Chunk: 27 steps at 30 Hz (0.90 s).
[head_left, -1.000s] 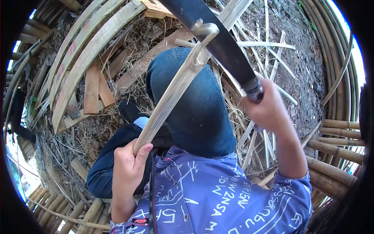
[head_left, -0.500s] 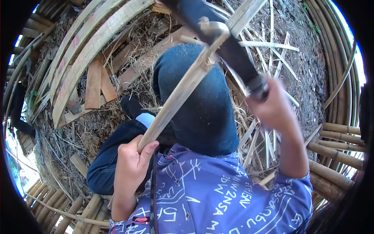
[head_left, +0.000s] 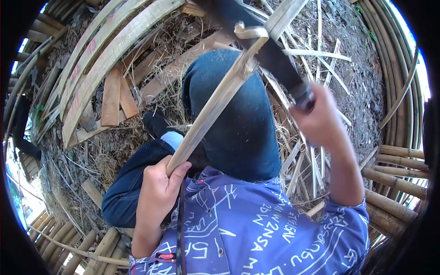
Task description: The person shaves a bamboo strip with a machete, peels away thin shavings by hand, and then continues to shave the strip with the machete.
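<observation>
My left hand [head_left: 160,190] is wrapped round the lower end of a long split bamboo strip [head_left: 215,103], thumb on top. The strip slants up and right across my raised knee [head_left: 233,133]. In my right hand [head_left: 318,119] is the dark handle of a machete [head_left: 279,64], whose wide black blade runs up and left. The blade crosses the strip near its upper part, and a curled shaving [head_left: 251,32] stands up from the wood at that spot. The blade's far end is blurred and reaches the top edge of the view.
Long curved bamboo slats [head_left: 103,59] lie at the upper left, beside short brown boards [head_left: 111,98]. Thin split strips [head_left: 316,52] and shavings litter the ground at the right. Bamboo poles [head_left: 394,183] stand along the right side, with more poles [head_left: 85,250] at the lower left.
My left hand and the strip's lower end have moved slightly right. The machete has shifted only a little, still across the strip at the curled shaving.
</observation>
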Each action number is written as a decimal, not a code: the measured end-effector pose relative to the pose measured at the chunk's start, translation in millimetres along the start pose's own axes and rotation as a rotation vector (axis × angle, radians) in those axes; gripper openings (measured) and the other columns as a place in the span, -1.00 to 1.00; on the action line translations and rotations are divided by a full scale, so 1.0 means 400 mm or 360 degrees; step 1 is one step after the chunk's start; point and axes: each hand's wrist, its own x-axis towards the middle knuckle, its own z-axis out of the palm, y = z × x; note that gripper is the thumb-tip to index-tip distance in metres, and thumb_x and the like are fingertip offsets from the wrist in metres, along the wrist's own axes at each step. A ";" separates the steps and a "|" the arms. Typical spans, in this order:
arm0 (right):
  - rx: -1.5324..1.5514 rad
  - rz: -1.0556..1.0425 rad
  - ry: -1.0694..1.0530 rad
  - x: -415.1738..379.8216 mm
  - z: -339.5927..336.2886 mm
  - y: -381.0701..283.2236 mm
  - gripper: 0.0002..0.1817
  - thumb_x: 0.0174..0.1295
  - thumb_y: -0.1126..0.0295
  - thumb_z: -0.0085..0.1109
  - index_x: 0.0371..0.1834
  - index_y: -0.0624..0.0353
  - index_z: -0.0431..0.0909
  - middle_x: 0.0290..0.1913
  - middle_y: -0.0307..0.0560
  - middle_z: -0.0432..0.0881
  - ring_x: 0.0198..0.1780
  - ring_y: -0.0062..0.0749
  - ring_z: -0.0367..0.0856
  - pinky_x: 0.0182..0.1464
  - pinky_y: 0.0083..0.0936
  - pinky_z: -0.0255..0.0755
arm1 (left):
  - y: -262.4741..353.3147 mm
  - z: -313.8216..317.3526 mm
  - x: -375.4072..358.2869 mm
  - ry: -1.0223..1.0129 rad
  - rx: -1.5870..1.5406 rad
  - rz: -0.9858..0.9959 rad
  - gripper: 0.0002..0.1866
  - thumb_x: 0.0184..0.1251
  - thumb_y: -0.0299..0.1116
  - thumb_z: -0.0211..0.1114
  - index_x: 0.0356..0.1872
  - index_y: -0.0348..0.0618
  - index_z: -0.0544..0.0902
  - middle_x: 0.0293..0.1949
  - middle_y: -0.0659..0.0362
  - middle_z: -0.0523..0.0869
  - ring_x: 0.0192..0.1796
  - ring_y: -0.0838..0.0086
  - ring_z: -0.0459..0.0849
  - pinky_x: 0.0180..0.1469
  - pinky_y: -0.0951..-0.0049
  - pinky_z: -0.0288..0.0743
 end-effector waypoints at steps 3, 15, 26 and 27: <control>0.0160 0.0333 -0.0072 0.020 -0.007 -0.003 -0.81 -0.03 0.54 0.15 -0.29 0.27 0.47 -0.59 -0.27 0.47 -0.57 -0.60 0.45 -0.53 -0.62 0.35 | 0.003 0.002 -0.002 0.0077 0.0016 0.0075 -0.67 0.34 -0.25 0.24 -0.41 -0.41 0.57 -0.71 0.02 0.44 -0.67 0.44 0.36 -0.55 0.40 0.28; 0.0365 0.0157 -0.0033 0.019 0.013 0.042 -0.75 -0.03 0.59 0.22 -0.28 0.22 0.39 -0.63 -0.30 0.41 -0.74 -0.64 0.34 -0.70 -0.63 0.19 | -0.081 -0.026 -0.032 -0.0144 -0.0234 -0.0075 -0.70 0.34 -0.27 0.24 -0.26 -0.40 0.58 -0.64 0.18 0.46 -0.54 0.63 0.36 -0.48 0.50 0.31; 0.0898 -0.0070 0.0068 -0.056 0.098 0.000 -0.83 -0.08 0.56 0.21 -0.49 0.19 0.38 -0.65 -0.36 0.36 -0.59 -0.72 0.34 -0.52 -0.65 0.20 | -0.096 -0.129 -0.095 0.0079 -0.0136 0.0024 -0.68 0.39 -0.16 0.21 -0.41 -0.22 0.51 -0.63 0.37 0.41 -0.58 0.77 0.33 -0.55 0.66 0.21; 0.1054 -0.0045 0.0050 -0.066 0.100 -0.018 -0.84 -0.05 0.56 0.21 -0.50 0.18 0.38 -0.67 -0.35 0.37 -0.63 -0.71 0.36 -0.57 -0.66 0.20 | -0.088 -0.137 -0.104 0.0086 -0.0105 0.0051 -0.68 0.39 -0.15 0.20 -0.41 -0.21 0.51 -0.63 0.38 0.41 -0.58 0.77 0.33 -0.55 0.66 0.19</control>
